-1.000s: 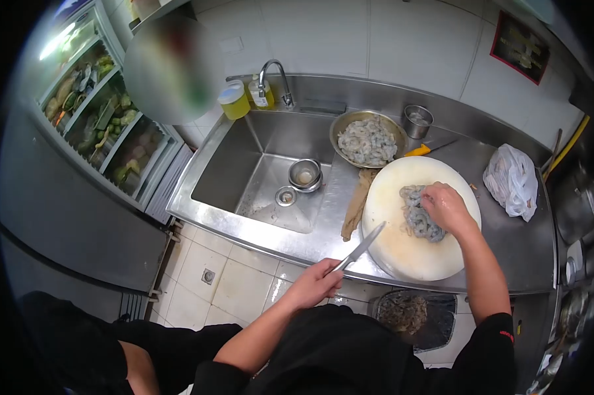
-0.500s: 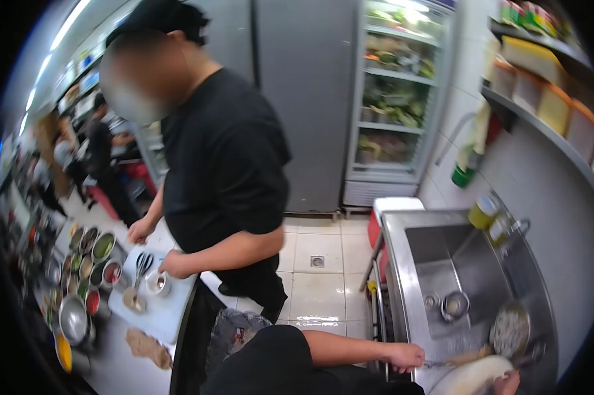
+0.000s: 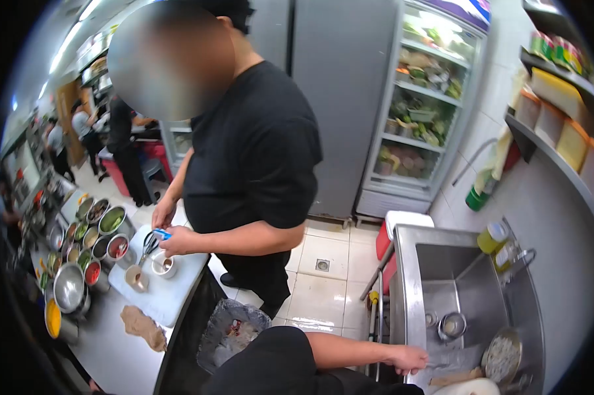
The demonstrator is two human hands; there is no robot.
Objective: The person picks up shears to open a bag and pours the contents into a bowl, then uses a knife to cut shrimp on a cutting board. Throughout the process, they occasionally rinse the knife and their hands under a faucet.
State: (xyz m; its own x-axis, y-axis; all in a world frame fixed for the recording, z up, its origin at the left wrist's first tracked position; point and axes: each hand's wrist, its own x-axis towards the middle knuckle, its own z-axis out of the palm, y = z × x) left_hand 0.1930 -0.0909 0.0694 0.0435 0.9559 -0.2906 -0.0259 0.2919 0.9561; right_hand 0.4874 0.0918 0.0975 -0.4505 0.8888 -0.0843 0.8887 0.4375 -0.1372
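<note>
My left hand (image 3: 407,359) is closed at the near left edge of the steel sink (image 3: 410,289). What its fingers hold, if anything, I cannot make out; a greyish, see-through patch lies just beyond the fingertips. My right hand is out of view. Near my left hand, a brown, flat-looking thing (image 3: 456,377) and a pale rounded thing (image 3: 475,387) lie at the bottom edge. A round pan-like vessel (image 3: 503,359) with whitish contents stands in the sink's near right corner. Farther back in the basin is a small metal cup (image 3: 452,325).
A co-worker (image 3: 251,151) in black stands at the counter (image 3: 112,329), handling a small blue-and-white item above a white cup (image 3: 163,265). A lined bin (image 3: 233,332) is between us. Shelves (image 3: 560,158) overhang the sink; a glass-door fridge (image 3: 422,105) stands behind.
The view has shifted, so the scene sits further right. My right hand has left view, along with most of the pale rounded thing. The co-worker's hands have come together around the blue-and-white item.
</note>
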